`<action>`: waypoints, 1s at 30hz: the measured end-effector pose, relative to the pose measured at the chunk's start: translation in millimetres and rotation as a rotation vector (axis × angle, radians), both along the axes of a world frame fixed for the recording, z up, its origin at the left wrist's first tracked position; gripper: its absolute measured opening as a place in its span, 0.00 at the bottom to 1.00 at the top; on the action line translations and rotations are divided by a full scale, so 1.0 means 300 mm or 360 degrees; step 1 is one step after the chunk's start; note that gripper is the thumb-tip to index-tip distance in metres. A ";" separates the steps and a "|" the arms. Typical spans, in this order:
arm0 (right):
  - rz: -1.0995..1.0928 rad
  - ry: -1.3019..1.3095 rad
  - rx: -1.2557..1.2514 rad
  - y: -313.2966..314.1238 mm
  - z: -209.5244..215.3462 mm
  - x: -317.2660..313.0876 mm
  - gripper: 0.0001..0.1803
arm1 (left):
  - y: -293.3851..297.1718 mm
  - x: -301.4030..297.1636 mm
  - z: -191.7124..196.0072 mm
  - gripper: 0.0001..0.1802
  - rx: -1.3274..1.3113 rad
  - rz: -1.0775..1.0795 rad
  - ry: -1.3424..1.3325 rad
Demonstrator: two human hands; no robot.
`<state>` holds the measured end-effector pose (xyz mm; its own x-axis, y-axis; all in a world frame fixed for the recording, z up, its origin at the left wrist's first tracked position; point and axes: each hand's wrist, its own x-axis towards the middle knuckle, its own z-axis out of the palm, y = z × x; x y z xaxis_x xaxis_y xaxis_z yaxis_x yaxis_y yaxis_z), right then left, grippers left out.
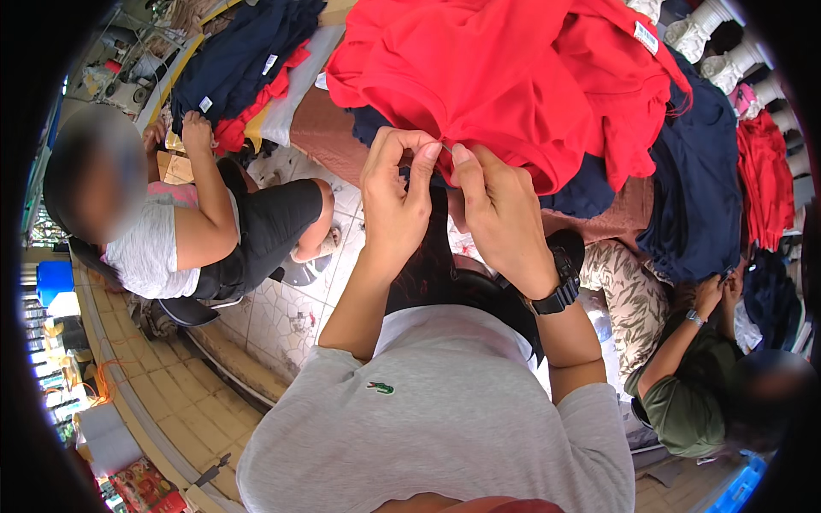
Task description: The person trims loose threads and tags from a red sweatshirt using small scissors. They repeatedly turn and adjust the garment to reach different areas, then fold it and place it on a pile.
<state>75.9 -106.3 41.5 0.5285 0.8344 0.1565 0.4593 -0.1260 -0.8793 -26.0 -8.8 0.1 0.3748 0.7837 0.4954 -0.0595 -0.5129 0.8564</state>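
- Head view: my left hand (398, 175) and right hand (505, 205) work close together at the red garment (462, 64).
- Both hands' fingers (422, 164) pinch a thin strand (445, 148), perhaps thread.

The red garment (513, 77), bright and plain, lies heaped in loose, rumpled folds by the near edge of the tabletop (329, 141); creases run into one tight little pucker, pinched up on the side facing that edge, and there's a white label (646, 38) showing at the garment's right.
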 end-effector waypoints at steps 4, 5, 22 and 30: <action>-0.0040 -0.0004 0.0097 0.023 0.002 -0.009 0.25 | 0.003 0.001 -0.011 0.04 0.0097 -0.0009 -0.0054; -0.0052 -0.0028 0.0078 0.029 0.001 -0.006 0.25 | 0.002 0.000 -0.009 0.03 0.0109 -0.0003 -0.0048; 0.0032 -0.0001 0.0257 -0.084 0.021 0.053 0.14 | 0.057 -0.171 -0.026 0.04 0.0184 -0.0536 0.0468; -0.0251 -0.0684 0.0922 0.094 -0.097 0.056 0.21 | 0.047 -0.007 0.044 0.14 -0.0126 -0.0445 -0.0053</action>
<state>92.6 -78.2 12.3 0.4285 0.4744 0.7690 0.7929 0.2107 -0.5718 -28.1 5.5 13.2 0.5663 0.6887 0.4528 -0.2182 -0.4045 0.8881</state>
